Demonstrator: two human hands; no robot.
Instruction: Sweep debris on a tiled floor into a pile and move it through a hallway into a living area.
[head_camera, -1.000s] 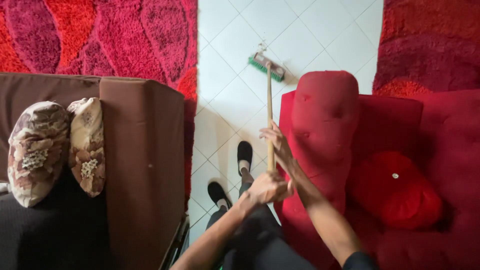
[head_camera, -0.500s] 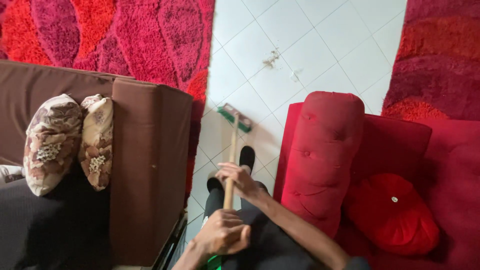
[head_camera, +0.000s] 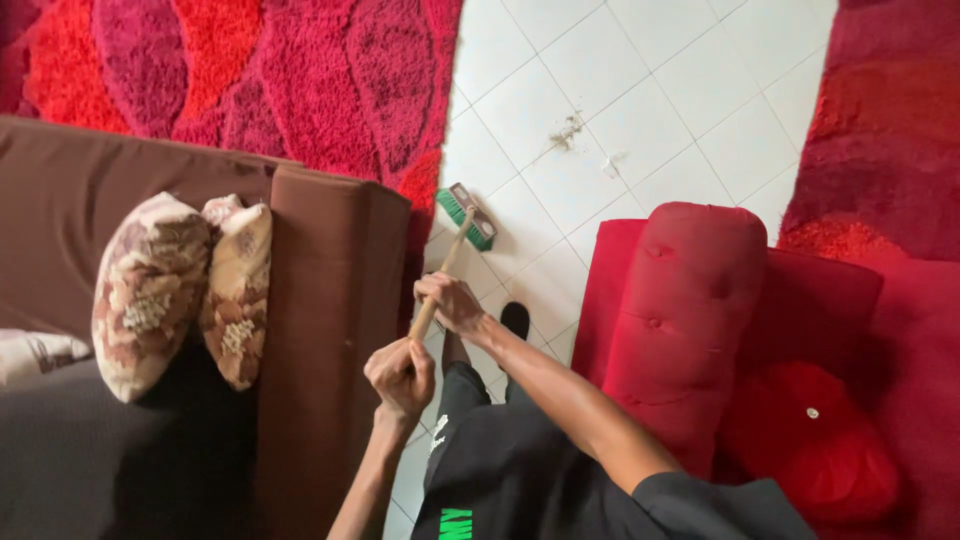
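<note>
Swept leftward, broom (head_camera: 452, 243) now lies ahead of left hand (head_camera: 401, 374) and right hand (head_camera: 450, 302), both gripping its handle

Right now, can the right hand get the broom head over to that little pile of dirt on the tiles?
Probably yes. The right hand and left hand grip the broom, and bare white tile lies between its green bristles and the dirt pile. The red armchair stands off to the side.

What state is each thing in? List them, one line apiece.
Broom: tilted, green bristles down on the tile beside the brown sofa.
Left hand: shut on the handle's top.
Right hand: shut on the handle lower down.
Dirt pile: loose on the white tile, apart from the broom.
Patterned cushions: upright, leaning together on the brown sofa.
</note>
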